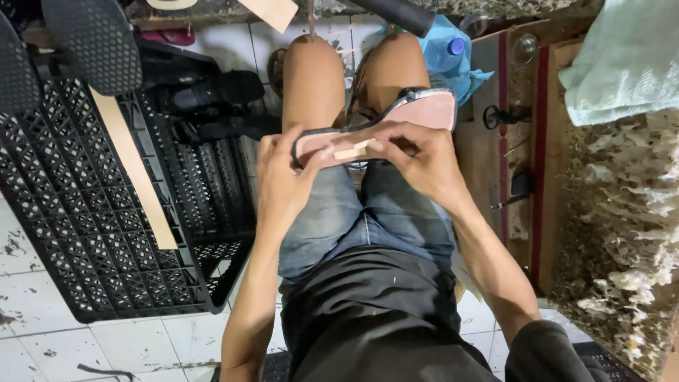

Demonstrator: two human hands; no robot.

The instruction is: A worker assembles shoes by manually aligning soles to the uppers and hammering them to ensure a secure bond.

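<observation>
Resting across knees, pink shoe sole (396,127), left hand (283,180) gripping heel end, right hand (417,159) atop

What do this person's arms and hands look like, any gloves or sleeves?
Both the left hand and the right hand are bare, with no gloves, rings or watch showing. The forearms are uncovered too. A dark sleeve shows on the right arm near the elbow, at the picture's lower edge.

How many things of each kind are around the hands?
Hands: 2, left and right
Pink shoe sole: 1
Small tan strip: 1
Black plastic crate: 1
Long wooden slat: 1
Blue-capped bottle: 1
Total: 7
</observation>
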